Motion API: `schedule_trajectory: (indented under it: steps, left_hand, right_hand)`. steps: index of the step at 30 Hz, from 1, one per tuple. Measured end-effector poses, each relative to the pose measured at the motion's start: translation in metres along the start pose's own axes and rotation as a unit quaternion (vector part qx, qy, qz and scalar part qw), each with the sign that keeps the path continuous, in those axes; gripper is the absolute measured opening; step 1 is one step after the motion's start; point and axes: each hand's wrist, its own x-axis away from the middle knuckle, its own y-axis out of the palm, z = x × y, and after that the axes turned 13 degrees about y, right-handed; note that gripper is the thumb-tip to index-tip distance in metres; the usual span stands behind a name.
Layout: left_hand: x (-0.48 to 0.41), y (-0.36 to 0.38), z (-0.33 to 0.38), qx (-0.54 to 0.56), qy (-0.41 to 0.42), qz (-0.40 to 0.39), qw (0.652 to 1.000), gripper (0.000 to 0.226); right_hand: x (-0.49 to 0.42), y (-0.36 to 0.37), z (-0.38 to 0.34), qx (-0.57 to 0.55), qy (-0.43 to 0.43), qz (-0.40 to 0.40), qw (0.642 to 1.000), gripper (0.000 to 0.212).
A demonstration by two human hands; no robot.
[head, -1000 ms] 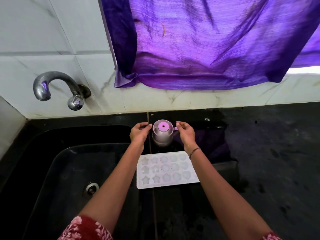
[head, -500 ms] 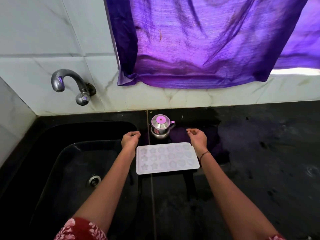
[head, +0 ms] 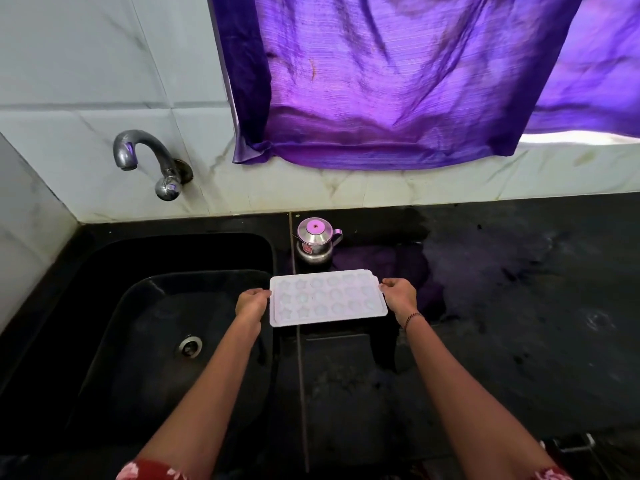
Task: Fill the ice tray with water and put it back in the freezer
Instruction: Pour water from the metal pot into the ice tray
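**Now two hands on the tray, freezer leg not yet run**

Right, you had the tray (head: 329,297) by both short ends. Your left hand (head: 251,303) curled its fingers round the left edge, and your right hand (head: 398,296) pinched the right edge, thumb on top. The tray sat level on the counter (head: 519,306), just beside the sink (head: 173,258), with its left end at the sink's rim. Whether it rested on the counter or hung just clear, the view could not settle.

The pot (head: 315,240) stood upright just behind the tray, lid on, with neither hand on it. The tap (head: 145,157) ran nothing.

The star and round cells looked pale and faintly glossy, so the fill read as likely done, though water in them was not plain to see. What was left, by my reckoning, was the carry: lift it flat, walk it slowly and slide it in. No freezer showed anywhere. A tilt would spill the cells, so level hands mattered most.
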Motion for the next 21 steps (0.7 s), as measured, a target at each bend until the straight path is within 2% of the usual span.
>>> schedule_trajectory:
  steps: [4,9,13,21]
  left_hand:
    - [0.004,-0.001,-0.007,0.014,-0.015,-0.009,1.0,0.025]
    - [0.015,0.001,-0.011,0.024,-0.029,0.001,0.999,0.014]
    - [0.018,0.0,-0.012,0.022,-0.017,-0.001,1.0,0.028]
    - [0.041,-0.013,-0.021,0.033,-0.03,0.016,0.999,0.035]
  right_hand:
    - [0.008,-0.004,0.007,0.038,-0.013,-0.012,0.999,0.026]
    - [0.005,-0.007,0.014,0.032,-0.007,-0.046,0.998,0.023]
    - [0.004,-0.004,0.018,0.009,0.008,-0.063,0.998,0.021]
    - [0.004,0.002,0.026,-0.038,0.037,-0.077,0.996,0.026]
